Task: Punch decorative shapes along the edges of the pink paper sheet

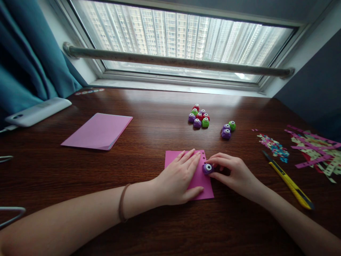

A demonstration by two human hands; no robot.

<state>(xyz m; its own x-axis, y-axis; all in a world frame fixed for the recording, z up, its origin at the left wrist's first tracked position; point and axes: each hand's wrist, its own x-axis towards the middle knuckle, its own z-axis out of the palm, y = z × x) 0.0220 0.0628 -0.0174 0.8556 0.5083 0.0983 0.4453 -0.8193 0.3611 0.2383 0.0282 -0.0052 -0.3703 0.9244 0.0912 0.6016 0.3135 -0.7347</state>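
My left hand (pixel 182 172) lies flat with its fingers stretched over a bright pink sheet of paper (pixel 204 190), pressing it to the table. Between the thumb and fingers of my right hand (pixel 231 170) is a small purple craft punch (pixel 208 169) with a dark star on its white top. The punch sits at the sheet's right edge. Just beyond it, a short row of star-shaped holes (pixel 203 155) runs along that edge. The punch hides the part of the edge beneath it.
Several craft punches (pixel 199 116) stand in a cluster at the back, with three more (pixel 226 133) to their right. Far right are confetti bits (pixel 274 146), a yellow utility knife (pixel 291 185) and cut paper strips (pixel 317 149). A lilac paper stack (pixel 98 131) and white power bank (pixel 39 111) lie left.
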